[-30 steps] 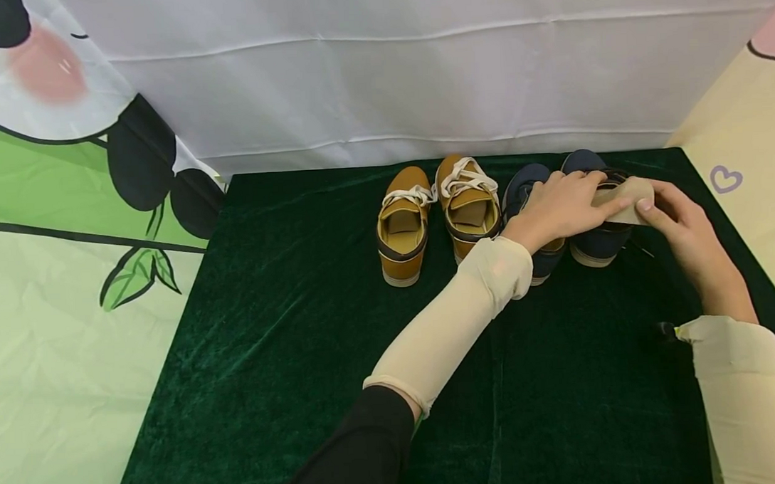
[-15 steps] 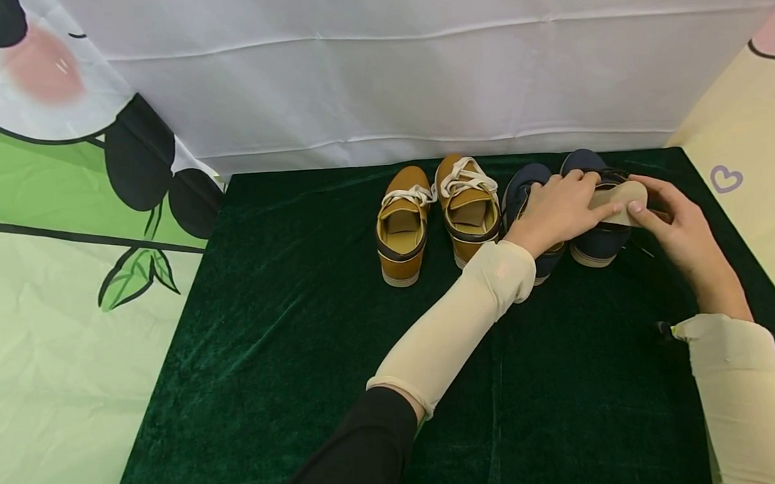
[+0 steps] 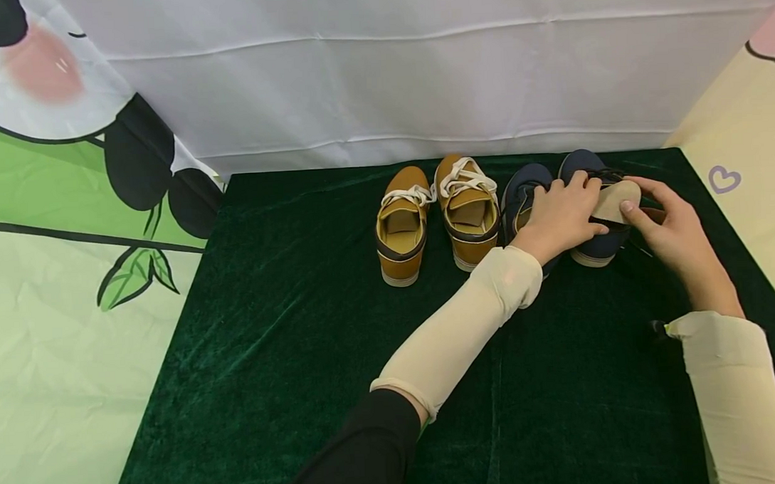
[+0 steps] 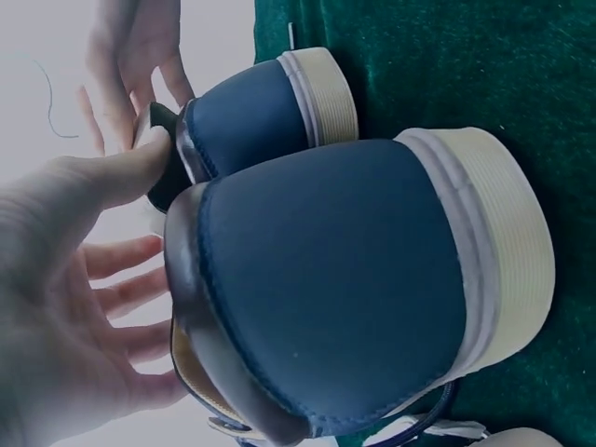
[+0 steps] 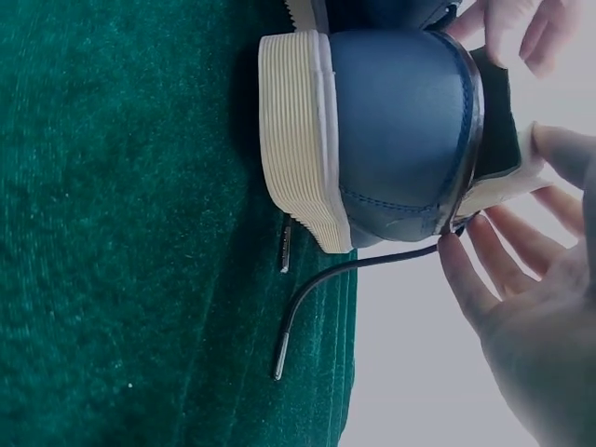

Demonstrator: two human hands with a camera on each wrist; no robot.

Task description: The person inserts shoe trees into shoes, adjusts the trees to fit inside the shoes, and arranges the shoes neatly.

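In the head view my right hand [image 3: 675, 228] pinches a beige insole [image 3: 613, 202], thumb on its upper face. The insole sits tilted at the opening of the right navy shoe [image 3: 599, 247]; its dark underside [image 5: 498, 112] shows above the heel collar in the right wrist view. My left hand [image 3: 559, 214] reaches over the left navy shoe [image 3: 529, 173]. In the left wrist view its fingers are spread and its thumb touches the insole's dark side. The shoe's inside is mostly hidden by the hands and insole.
Two tan shoes [image 3: 404, 259] with white laces stand left of the navy pair on a green velvet cloth [image 3: 287, 317]. A white curtain [image 3: 382, 85] hangs behind. A dark shoelace [image 5: 317, 279] trails down beside the right navy shoe.
The right hand and insole have shifted left and slightly down toward the shoe. The left thumb has moved off the insole's upper face, down toward the shoe's heel.
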